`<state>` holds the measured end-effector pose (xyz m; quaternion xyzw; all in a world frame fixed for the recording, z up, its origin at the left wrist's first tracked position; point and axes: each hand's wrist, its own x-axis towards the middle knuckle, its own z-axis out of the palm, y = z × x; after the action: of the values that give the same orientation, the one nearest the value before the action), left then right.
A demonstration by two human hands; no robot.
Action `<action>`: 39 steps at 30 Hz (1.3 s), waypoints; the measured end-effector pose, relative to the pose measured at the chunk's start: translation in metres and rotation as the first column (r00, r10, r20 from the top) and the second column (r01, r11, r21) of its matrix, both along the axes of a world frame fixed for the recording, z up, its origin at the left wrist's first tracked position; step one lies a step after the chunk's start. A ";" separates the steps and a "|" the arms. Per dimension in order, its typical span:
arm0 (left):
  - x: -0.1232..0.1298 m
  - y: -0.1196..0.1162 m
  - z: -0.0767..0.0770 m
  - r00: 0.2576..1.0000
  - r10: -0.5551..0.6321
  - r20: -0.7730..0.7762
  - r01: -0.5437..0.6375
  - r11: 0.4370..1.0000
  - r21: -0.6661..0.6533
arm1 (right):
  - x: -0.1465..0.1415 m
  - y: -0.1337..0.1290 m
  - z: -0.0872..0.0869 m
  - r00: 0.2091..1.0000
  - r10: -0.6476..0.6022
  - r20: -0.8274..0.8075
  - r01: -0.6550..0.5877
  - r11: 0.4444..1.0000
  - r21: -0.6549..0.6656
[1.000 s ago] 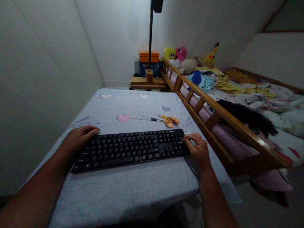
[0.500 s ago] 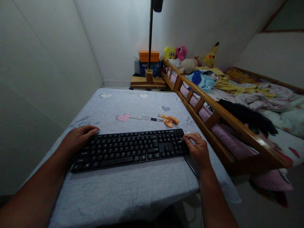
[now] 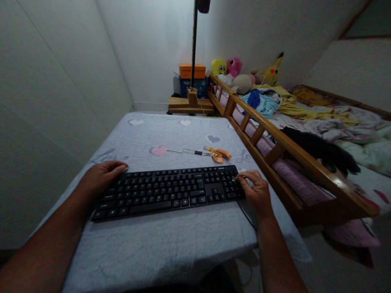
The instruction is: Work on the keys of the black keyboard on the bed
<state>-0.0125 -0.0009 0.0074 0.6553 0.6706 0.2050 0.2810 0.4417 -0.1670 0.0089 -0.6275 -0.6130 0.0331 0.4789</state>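
A black keyboard (image 3: 171, 189) lies flat on the cloth-covered table (image 3: 195, 240). At its left end, my left hand (image 3: 100, 177) grips the edge, thumb along the top corner and the other fingers partly hidden. Over the number pad, my right hand (image 3: 255, 189) is closed in a pinch. Something small and pale shows at those fingertips, too small to name. Beyond the keyboard lie a thin metal tool with a black collar (image 3: 198, 153), a small brush (image 3: 207, 148) and a crumpled orange cloth (image 3: 218, 155).
A wooden bed rail (image 3: 275, 142) runs along the table's right side, with bedding (image 3: 324, 122) and soft toys behind it. A wooden stand (image 3: 191, 103) with a dark pole is past the far edge, near an orange box (image 3: 192, 71). The keyboard's cable (image 3: 247, 215) trails off at the right.
The view has shifted very slightly. My right hand stays pinched over the number pad with barely any movement, and my left hand keeps its place on the keyboard's left end.
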 end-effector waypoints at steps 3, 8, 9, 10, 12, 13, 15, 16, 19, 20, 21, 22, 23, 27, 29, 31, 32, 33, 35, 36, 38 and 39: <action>-0.001 0.000 0.000 1.000 0.001 0.002 -0.001 1.000 -0.011 | 0.000 -0.001 0.000 1.000 0.016 -0.004 -0.016 1.000 -0.010; -0.003 0.002 -0.003 1.000 -0.005 0.006 0.005 1.000 -0.007 | 0.000 -0.002 0.001 0.999 0.043 -0.013 -0.043 0.998 -0.047; -0.003 0.002 -0.003 1.000 -0.001 -0.003 0.001 1.000 -0.010 | 0.000 -0.002 0.001 0.999 0.046 -0.014 -0.046 0.998 -0.049; -0.003 0.003 -0.003 1.000 -0.001 -0.005 0.001 1.000 -0.008 | 0.000 -0.002 0.001 0.999 0.047 -0.014 -0.048 0.998 -0.052; -0.003 0.004 -0.003 1.000 -0.012 -0.015 0.012 1.000 -0.003 | -0.001 -0.001 0.001 0.999 0.038 -0.017 -0.039 0.998 -0.056; -0.003 0.004 -0.003 1.000 -0.019 -0.017 0.019 1.000 0.003 | -0.001 -0.001 0.001 0.999 0.030 -0.020 -0.031 0.998 -0.058; -0.003 0.003 -0.003 1.000 -0.021 -0.017 0.022 1.000 0.015 | -0.001 -0.001 0.001 1.000 0.015 -0.027 -0.016 0.998 -0.055; -0.003 0.003 -0.003 1.000 -0.021 -0.013 0.021 1.000 0.014 | -0.001 -0.001 0.000 1.000 0.008 -0.030 -0.010 0.999 -0.050; -0.003 0.001 -0.002 1.000 -0.013 0.004 0.013 1.000 -0.005 | -0.001 0.000 0.000 0.999 -0.004 -0.035 0.003 0.999 -0.043; -0.003 0.001 -0.002 1.000 -0.012 0.009 0.012 1.000 -0.012 | -0.001 0.000 0.000 0.999 -0.007 -0.035 0.006 0.999 -0.043; -0.003 0.001 -0.001 1.000 -0.012 0.012 0.012 1.000 -0.015 | -0.001 0.000 0.001 0.999 -0.009 -0.034 0.007 0.999 -0.045; -0.002 0.001 -0.001 1.000 -0.013 0.012 0.013 1.000 -0.012 | -0.001 0.000 0.001 0.999 -0.010 -0.033 0.009 0.999 -0.048; -0.002 0.001 0.000 1.000 -0.016 0.008 0.016 1.000 -0.007 | -0.001 0.000 0.001 0.999 -0.011 -0.031 0.010 0.999 -0.048; -0.001 0.001 0.001 1.000 -0.019 -0.003 0.019 1.000 0.004 | -0.002 -0.001 0.003 0.999 0.005 -0.033 -0.007 0.998 -0.055; -0.001 0.001 0.000 1.000 -0.018 -0.013 0.018 1.000 -0.003 | -0.002 -0.001 0.003 0.999 0.022 -0.031 -0.024 0.997 -0.068; -0.001 0.001 0.000 1.000 -0.020 -0.021 0.020 1.000 0.005 | -0.001 -0.001 0.003 0.999 0.033 -0.023 -0.035 0.996 -0.077; -0.002 0.001 -0.001 1.000 -0.021 -0.017 0.021 1.000 0.006 | -0.001 -0.001 0.003 0.999 0.034 -0.019 -0.036 0.996 -0.078; -0.002 0.001 -0.001 1.000 -0.023 -0.012 0.023 1.000 0.003 | 0.000 -0.001 0.002 0.999 0.034 -0.018 -0.035 0.996 -0.076; -0.002 0.001 -0.002 1.000 -0.026 0.001 0.026 1.000 -0.005 | 0.001 -0.001 0.001 0.999 0.032 -0.019 -0.033 0.997 -0.072; -0.003 0.001 -0.002 1.000 -0.026 0.004 0.026 1.000 -0.007 | 0.002 -0.001 0.001 0.999 0.029 -0.021 -0.031 0.997 -0.070; -0.002 0.001 -0.001 1.000 -0.022 0.006 0.022 1.000 -0.006 | 0.003 -0.002 0.001 1.000 0.016 -0.023 -0.017 0.998 -0.066; -0.002 0.001 0.000 1.000 -0.017 0.005 0.017 1.000 -0.006 | 0.004 -0.002 0.001 1.000 0.004 -0.024 -0.005 0.998 -0.066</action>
<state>-0.0147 -0.0004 0.0069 0.6597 0.6648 0.2022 0.2863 0.4453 -0.1693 0.0097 -0.6411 -0.6072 0.0620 0.4652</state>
